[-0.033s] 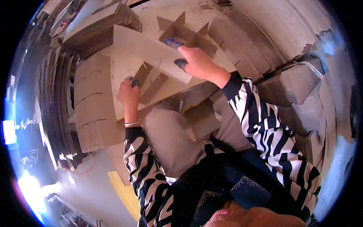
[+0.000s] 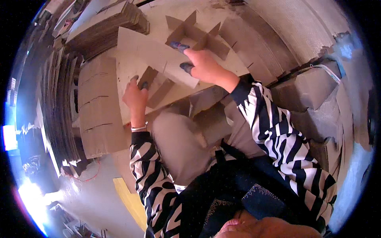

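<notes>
A long brown cardboard panel (image 2: 139,47) slants across the white board, with a slot cut in it. Beside its near face stand a short cardboard strip (image 2: 149,74) and a second strip (image 2: 160,94). My left hand (image 2: 135,97) is at the near end of the first short strip, thumb and finger about it. Over the long panel's right part reaches my right hand (image 2: 206,67), thumb and forefinger spread and dark coverings on both tips. Just beyond it is a crossed cardboard divider (image 2: 194,33), its strips slotted together. My right palm hides some of the panel.
Stacked cardboard (image 2: 107,23) lies at the far left, and slotted sheets (image 2: 95,107) stand left of the white board (image 2: 126,85). More slotted sheets (image 2: 258,43) are piled on the right. My knees are under the board's near edge.
My right hand has shifted slightly left over the long panel. The left forefinger has lifted a little from the thumb. The cardboard pieces are nearly where they were.
</notes>
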